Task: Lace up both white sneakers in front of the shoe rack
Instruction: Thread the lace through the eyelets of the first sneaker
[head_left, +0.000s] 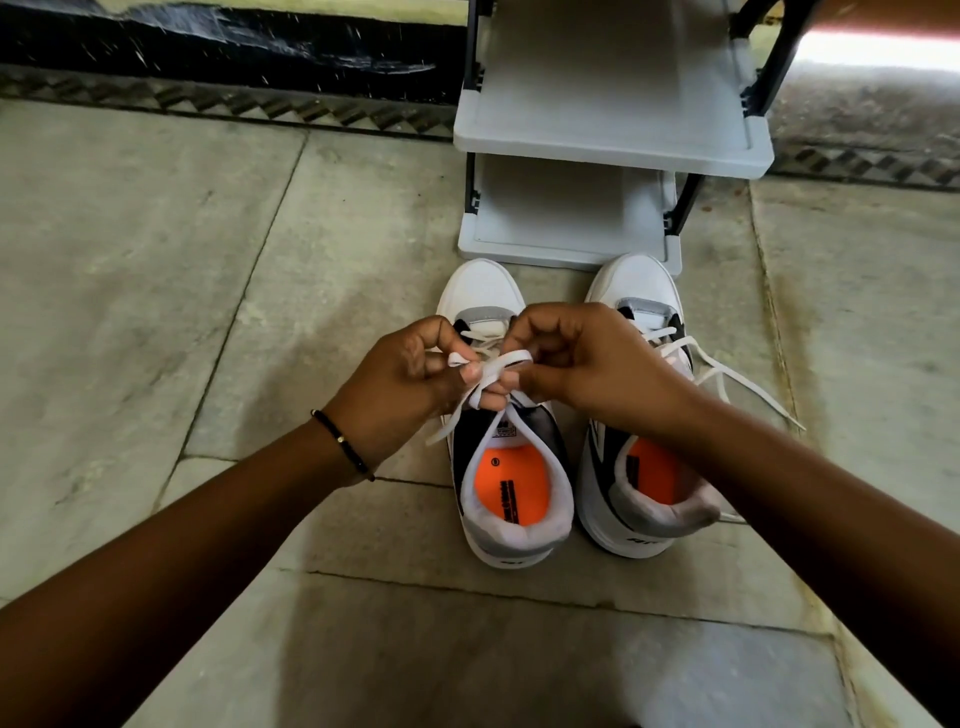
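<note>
Two bare forearms reach up from the bottom corners of the frame and meet near its centre. The left hand (402, 382), with a thin dark bracelet (340, 440) at its wrist, has its fingers curled in tight and pinches a loop of the white lace (493, 366). The right hand (582, 358) is likewise closed narrow, its thumb and fingertips nipping the other part of the same lace just beside the left hand; the two hands touch or nearly touch. Strands of that lace run down from the pinch to the left sneaker (511, 499), which sits just below the hands at mid-frame, heel toward the camera, orange insole showing. Just beside it to the right stands the right sneaker (634, 499), its loose lace ends (737, 387) trailing onto the stone floor (208, 260). Beyond both toes, at upper centre, stands the grey shoe rack (613, 145), its lower shelf just beside the toe caps.
</note>
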